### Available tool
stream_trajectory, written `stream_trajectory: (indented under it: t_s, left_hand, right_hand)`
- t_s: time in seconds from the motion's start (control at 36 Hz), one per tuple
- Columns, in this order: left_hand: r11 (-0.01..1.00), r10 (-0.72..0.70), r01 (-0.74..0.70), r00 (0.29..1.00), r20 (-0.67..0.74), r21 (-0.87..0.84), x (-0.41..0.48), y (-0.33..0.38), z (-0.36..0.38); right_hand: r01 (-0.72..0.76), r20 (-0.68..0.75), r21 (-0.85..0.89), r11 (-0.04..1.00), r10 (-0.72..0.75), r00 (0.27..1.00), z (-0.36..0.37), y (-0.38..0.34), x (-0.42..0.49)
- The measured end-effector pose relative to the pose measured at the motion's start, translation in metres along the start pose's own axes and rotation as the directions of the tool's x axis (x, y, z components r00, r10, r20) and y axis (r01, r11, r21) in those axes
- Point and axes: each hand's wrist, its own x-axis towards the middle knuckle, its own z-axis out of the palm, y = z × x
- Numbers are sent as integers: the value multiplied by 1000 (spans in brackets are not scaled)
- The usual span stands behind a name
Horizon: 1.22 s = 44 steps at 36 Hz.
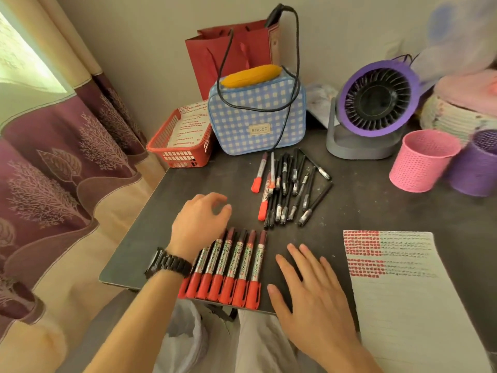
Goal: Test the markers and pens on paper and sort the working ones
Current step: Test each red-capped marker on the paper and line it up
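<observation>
On dark table (376, 211), right hand (312, 292) spreads flat; left hand (200, 224) hovers loosely curled, grips empty.

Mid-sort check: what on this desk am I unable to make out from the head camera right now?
Head view:
Row of red markers: the leftmost ones are hidden under the wrist of the left hand; count unsure.
Pile of black pens: they overlap, and the labels are too small to read.
The paper: lower end cut off by the frame edge.
The pink cup: contents hidden by its wall.
Top right corner: blurred.
</observation>
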Motion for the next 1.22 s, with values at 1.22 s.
stream_trajectory:
  t_s: [1.22]
  left_hand:
    - [813, 162, -287, 947, -276, -507, -124, 56, 32]
  right_hand:
    - [-217, 204, 976, -5, 364, 909, -58, 14, 2]
